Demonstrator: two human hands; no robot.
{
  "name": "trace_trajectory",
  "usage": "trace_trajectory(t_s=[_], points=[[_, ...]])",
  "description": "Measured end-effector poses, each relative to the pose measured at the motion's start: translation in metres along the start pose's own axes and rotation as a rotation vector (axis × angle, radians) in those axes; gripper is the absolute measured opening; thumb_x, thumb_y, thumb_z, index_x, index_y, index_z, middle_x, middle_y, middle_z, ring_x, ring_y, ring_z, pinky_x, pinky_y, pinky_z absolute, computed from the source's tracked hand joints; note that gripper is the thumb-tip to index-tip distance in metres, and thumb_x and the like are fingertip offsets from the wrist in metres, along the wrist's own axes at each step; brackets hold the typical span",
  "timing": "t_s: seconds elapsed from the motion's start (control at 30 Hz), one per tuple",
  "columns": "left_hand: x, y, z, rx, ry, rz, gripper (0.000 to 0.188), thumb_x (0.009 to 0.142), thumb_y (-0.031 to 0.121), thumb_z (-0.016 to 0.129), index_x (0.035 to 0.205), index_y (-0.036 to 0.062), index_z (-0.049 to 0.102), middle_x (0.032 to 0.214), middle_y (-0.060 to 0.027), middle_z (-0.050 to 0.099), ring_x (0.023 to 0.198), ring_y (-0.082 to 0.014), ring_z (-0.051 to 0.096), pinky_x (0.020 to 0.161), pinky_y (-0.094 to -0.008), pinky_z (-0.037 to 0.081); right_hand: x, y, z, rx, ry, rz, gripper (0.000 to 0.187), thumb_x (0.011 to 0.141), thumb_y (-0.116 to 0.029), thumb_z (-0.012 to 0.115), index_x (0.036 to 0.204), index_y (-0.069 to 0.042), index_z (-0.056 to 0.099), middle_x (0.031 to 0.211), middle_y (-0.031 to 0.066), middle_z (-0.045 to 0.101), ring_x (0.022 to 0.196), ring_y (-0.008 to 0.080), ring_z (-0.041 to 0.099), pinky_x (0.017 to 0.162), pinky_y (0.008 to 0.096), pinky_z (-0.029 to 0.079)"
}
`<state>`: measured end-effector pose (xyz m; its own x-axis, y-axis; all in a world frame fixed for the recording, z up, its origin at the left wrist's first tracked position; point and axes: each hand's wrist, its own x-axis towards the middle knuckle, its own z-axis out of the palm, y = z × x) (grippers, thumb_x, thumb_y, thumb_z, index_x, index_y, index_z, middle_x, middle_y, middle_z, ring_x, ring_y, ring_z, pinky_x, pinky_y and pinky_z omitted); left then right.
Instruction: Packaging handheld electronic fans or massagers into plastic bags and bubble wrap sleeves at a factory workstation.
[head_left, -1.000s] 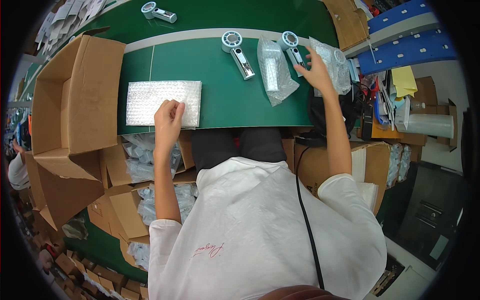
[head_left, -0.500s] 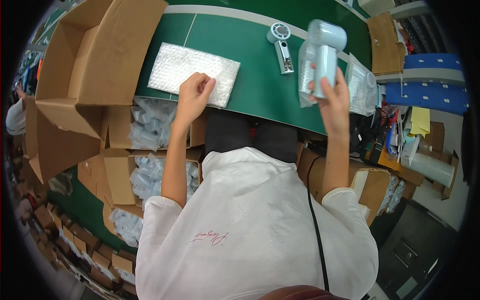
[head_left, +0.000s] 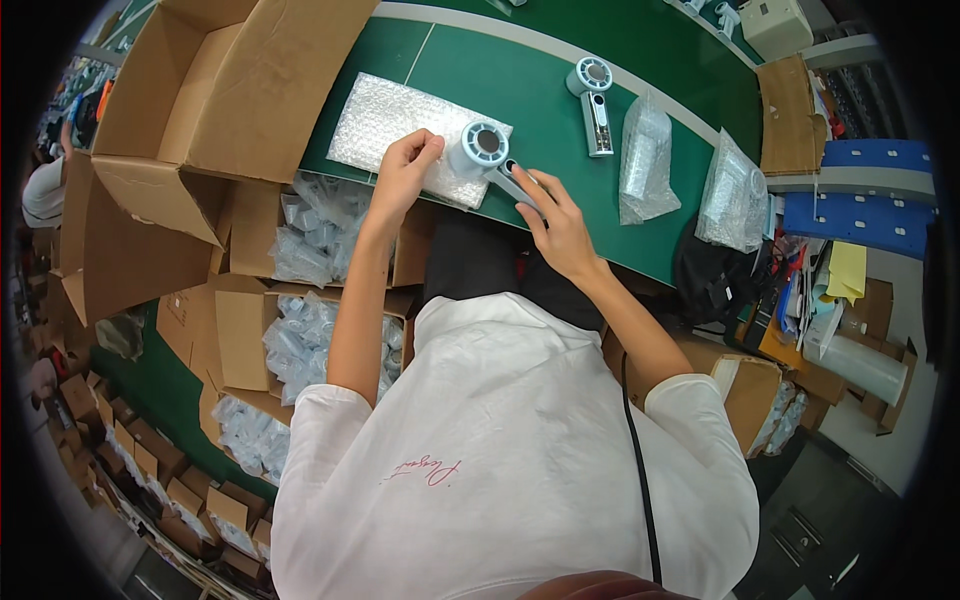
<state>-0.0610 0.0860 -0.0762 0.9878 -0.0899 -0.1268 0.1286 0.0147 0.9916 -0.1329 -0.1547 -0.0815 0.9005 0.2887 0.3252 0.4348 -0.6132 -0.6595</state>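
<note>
Fan (head_left: 484,146), pale blue and smooth with a round, slotted head, tilts over the right end of your bubble wrap (head_left: 385,115), a flat, shiny, dimpled sheet on the green counter (head_left: 540,100); whether they touch is unclear. Your right hand (head_left: 555,218) angles in palm down, fingers closed around the handle, partly hiding it. Your left hand (head_left: 406,172) curls beside the head, thumb and fingertips pressed together; you cannot tell what they pinch.

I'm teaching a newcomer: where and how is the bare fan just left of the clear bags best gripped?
Grip the fan by its slim handle, probably best from the person's side: the handle points toward them, while the wider round head lies farther away.
</note>
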Motion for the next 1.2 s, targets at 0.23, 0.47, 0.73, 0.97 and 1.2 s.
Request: trace_trajectory(t_s=[0.23,0.47,0.73,0.97,1.2], points=[[-0.002,0.038,0.045,0.483,0.047,0.474,0.008,0.090,0.010,0.062,0.086,0.0032,0.062,0.077,-0.0035,0.052,0.064,-0.0157,0.045,0.058,-0.0293,0.039,0.034,-0.062,-0.061,-0.348,-0.273,0.153,0.048,0.090,-0.008,0.065,0.137,-0.012,0.058,0.118,0.0076,0.062,0.071,0.0237,0.058,0.066,0.0329,0.050],[-0.033,0.088,0.084,0.630,0.082,0.797,0.007,0.084,0.002,0.066,0.086,0.0045,0.060,0.082,-0.0050,0.047,0.064,-0.0220,0.045,0.057,-0.0341,0.040,0.058,-0.070,-0.150,0.450,-0.216,0.535,0.040,0.096,-0.013,0.055,0.136,-0.010,0.060,0.081,0.0087,0.064,0.043,0.0098,0.044,0.037,0.0226,0.033],[-0.070,0.077,0.134,0.697,0.019,0.885,0.011,0.081,0.002,0.068,0.083,0.0050,0.057,0.080,-0.0050,0.046,0.066,-0.0211,0.045,0.057,-0.0329,0.040,-0.005,-0.070,-0.125,0.629,0.244,0.720,0.038,0.099,-0.019,0.056,0.134,-0.005,0.059,0.075,0.0047,0.060,0.049,0.0061,0.046,0.041,0.0187,0.034],[-0.086,0.061,0.160,0.421,-0.011,0.773,0.009,0.082,-0.002,0.067,0.084,0.0024,0.059,0.082,-0.0059,0.047,0.065,-0.0214,0.044,0.058,-0.0314,0.040,-0.047,-0.054,-0.120,2.005,0.614,1.004,0.039,0.098,-0.019,0.057,0.132,0.000,0.056,0.085,0.0087,0.065,0.056,0.0060,0.050,0.044,0.0185,0.037],[-0.085,0.084,0.188,0.175,-0.104,0.818,0.006,0.084,-0.002,0.065,0.083,0.0018,0.061,0.082,-0.0050,0.047,0.063,-0.0177,0.040,0.056,-0.0292,0.036,-0.060,-0.076,-0.131,0.738,0.188,0.639,0.035,0.087,-0.006,0.069,0.118,0.006,0.059,0.090,0.0120,0.069,0.058,0.0063,0.053,0.048,0.0175,0.040]])
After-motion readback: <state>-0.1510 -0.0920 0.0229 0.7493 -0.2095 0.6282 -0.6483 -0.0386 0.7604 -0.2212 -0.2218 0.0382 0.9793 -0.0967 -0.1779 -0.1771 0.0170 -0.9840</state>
